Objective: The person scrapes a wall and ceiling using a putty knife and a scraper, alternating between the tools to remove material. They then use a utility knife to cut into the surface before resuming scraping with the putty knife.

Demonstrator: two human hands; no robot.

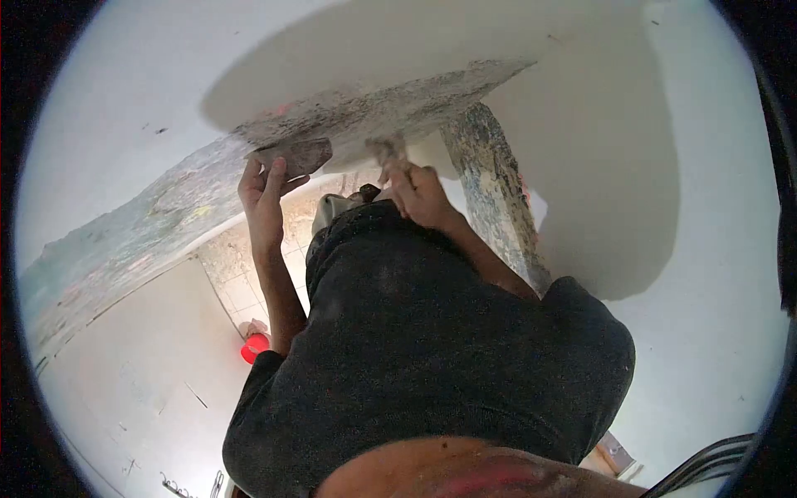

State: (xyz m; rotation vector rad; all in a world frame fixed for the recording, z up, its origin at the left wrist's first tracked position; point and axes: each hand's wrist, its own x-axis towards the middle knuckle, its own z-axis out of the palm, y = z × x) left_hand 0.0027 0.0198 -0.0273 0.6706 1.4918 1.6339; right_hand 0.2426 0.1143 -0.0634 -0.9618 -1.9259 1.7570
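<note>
My left hand (266, 189) is closed around the near edge of a flat, angular grey-brown plate (309, 156), thumb on top. The plate looks smeared and sits close to the rough strip of wall (357, 104). My right hand (421, 197) is closed in front of my waist, to the right of the plate. From its fingers a greyish, motion-blurred tool (386, 151) points toward the wall; its exact kind does not show.
White wall (598, 149) surrounds the rough strip. A bare, mottled vertical band (494, 178) runs down at the corner on the right. Below are a tiled floor (241, 290) and a red container (255, 349) on the left. Dark cables (706, 465) hang at the lower right.
</note>
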